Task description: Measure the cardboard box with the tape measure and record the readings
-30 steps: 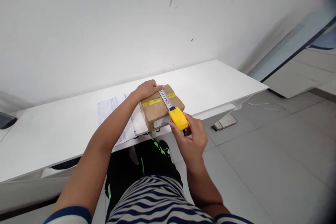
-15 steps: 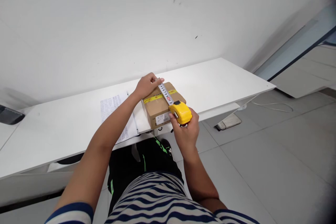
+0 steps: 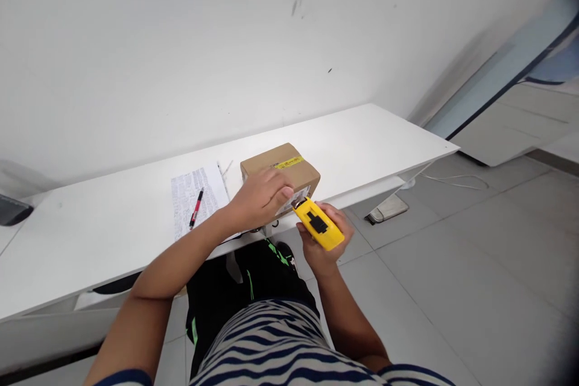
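Observation:
My right hand (image 3: 326, 235) grips a yellow tape measure (image 3: 319, 224) with a black catch, held in front of the box's near right side. Only a short metal end shows at its mouth. My left hand (image 3: 262, 196) is over the near left part of the cardboard box (image 3: 283, 160), its fingers loosely extended and its thumb close to the tape measure's mouth. Nothing shows in that hand, and its fingertips are partly hidden. Yellow printed tape runs across the box top, and a white label is on its near side, partly covered.
Left of the box lie printed sheets (image 3: 185, 190) with a red and black pen (image 3: 196, 208) on them. The white table (image 3: 113, 211) runs along the wall. A dark object (image 3: 13, 211) stands at the far left. A white cable (image 3: 456, 178) trails on the tiled floor.
The measuring blade has gone back into its case. My left hand has come from the box's far edge to its near side; my right hand has turned and lowered the tape measure slightly.

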`<state>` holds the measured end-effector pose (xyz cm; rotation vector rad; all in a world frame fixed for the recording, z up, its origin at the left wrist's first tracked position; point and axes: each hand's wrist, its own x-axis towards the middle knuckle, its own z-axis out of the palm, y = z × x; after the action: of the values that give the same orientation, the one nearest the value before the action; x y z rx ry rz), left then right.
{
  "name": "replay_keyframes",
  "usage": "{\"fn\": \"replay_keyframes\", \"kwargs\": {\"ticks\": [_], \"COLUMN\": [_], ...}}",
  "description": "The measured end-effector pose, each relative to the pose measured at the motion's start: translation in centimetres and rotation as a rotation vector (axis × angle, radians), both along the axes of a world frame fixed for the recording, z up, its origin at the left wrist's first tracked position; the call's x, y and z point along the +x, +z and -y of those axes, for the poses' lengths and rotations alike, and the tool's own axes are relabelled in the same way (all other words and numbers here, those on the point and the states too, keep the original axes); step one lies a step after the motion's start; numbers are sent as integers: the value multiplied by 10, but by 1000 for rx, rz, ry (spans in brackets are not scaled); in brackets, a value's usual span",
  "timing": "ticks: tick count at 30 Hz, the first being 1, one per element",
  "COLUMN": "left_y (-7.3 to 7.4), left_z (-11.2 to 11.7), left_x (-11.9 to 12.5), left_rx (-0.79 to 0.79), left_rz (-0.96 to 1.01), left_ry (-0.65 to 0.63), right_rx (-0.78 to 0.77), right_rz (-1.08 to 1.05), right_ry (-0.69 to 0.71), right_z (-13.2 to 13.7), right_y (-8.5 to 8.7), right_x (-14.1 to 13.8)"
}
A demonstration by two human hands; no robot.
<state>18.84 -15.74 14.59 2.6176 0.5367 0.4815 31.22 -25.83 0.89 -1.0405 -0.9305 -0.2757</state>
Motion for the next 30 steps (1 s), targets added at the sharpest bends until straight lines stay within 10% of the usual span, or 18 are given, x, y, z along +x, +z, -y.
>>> {"fn": "replay_keyframes", "kwargs": {"ticks": [6, 12, 17, 22, 26, 30], "left_y": [-28, -98, -139, -122, -84, -53], "left_z": [-26, 4, 14, 5, 24, 52], "left_x": [-45, -121, -106, -78, -89, -97], "left_rx": [71, 176, 111, 175, 185, -447], "left_rz": [-205, -108, -212, -321, 50, 364], "left_ry": [263, 466, 646, 667, 751, 511], "right_rx": [-110, -165, -176, -214, -211, -224], "right_rz": [-314, -880, -1043, -974, -887, -570], "right_ry": [35, 263, 454, 512, 495, 509], "right_z": [7, 6, -5, -4, -4, -1], "right_y": [-11, -3, 14, 23, 23, 19], "right_x": [-5, -7, -17, -29, -31, -27]}}
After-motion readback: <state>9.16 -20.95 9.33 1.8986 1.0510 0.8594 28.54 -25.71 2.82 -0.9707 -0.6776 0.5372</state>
